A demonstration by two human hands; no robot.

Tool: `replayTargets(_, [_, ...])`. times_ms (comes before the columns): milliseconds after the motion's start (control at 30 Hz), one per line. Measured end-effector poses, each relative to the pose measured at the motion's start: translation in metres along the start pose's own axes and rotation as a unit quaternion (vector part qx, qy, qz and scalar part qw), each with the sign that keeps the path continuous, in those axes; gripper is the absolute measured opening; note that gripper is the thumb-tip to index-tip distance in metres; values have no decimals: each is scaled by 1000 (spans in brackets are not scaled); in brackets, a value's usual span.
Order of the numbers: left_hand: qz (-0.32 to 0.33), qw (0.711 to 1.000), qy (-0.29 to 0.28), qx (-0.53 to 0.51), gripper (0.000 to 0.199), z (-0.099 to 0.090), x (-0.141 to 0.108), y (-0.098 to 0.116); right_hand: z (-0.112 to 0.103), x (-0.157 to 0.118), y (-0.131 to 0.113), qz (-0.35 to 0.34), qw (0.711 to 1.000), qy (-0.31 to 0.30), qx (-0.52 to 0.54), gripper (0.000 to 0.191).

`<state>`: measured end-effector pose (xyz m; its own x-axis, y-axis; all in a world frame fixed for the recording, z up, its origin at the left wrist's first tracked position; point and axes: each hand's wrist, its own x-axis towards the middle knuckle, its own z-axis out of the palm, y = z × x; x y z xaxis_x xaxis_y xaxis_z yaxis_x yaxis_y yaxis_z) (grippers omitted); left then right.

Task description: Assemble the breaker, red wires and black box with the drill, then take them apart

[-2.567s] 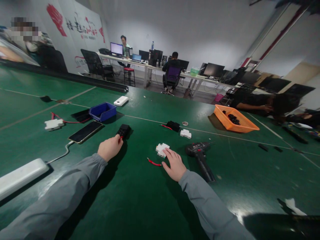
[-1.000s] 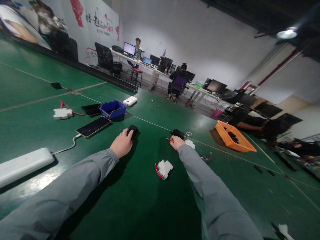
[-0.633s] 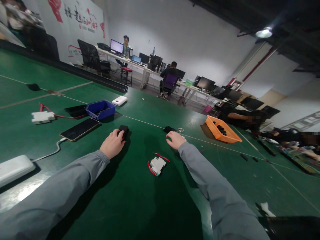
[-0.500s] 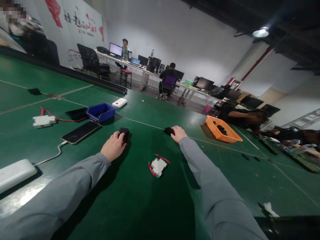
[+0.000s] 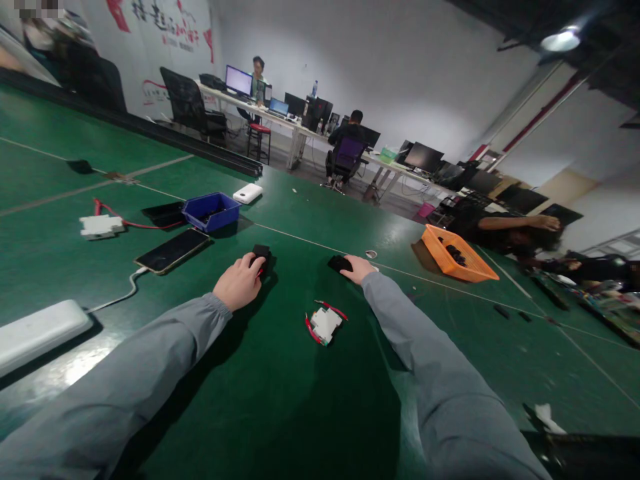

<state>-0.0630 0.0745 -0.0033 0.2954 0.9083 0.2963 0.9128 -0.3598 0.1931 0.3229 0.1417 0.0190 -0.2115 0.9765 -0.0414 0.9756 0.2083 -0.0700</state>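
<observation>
Having left the right hand (image 5: 359, 269) since a second ago, the upper red wire (image 5: 334, 309) is now lying beside the white module (image 5: 326, 325), which is resting on the green table (image 5: 280, 393) between the forearms. Another, the lower red wire (image 5: 313, 331), is curving along its left side. Beyond them, the right hand is closing thumb and fingers on the right black block (image 5: 339, 264). The left hand (image 5: 238, 283) is curling its fingers over the left black block (image 5: 261, 251); whether it is gripping, I cannot tell. Farther left, the blue bin (image 5: 212, 219) is holding small dark pieces, too shadowed to make out, and is standing near the phone (image 5: 173, 251). On the far right, the orange basket (image 5: 453, 257) is holding a cluster of black parts (image 5: 456, 255). Near the left edge, the wired white module (image 5: 102, 227) is trailing a red lead. The right cuff (image 5: 374, 285) is partly hiding a white piece.
</observation>
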Motion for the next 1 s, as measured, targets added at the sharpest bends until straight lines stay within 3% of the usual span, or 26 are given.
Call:
replayTargets(233, [24, 999, 8, 30, 54, 6, 0, -3, 2, -84, -30, -81, 993, -21, 85, 53])
replayTargets(367, [29, 999, -12, 35, 64, 12, 1, -7, -4, -111, -32, -85, 987, -14, 134, 45])
replayTargets(533, [48, 997, -33, 48, 77, 15, 1, -10, -4, -111, -36, -51, 987, 57, 139, 48])
replayTargets(633, [54, 997, -21, 48, 75, 14, 0, -9, 2, -104, -39, -44, 989, 82, 117, 50])
replayTargets(800, [60, 997, 3, 57, 63, 11, -1, -5, 12, -92, -40, -54, 991, 78, 94, 48])
replayTargets(1000, [82, 993, 17, 82, 63, 13, -1, -5, 17, -90, -40, -71, 990, 85, 93, 46])
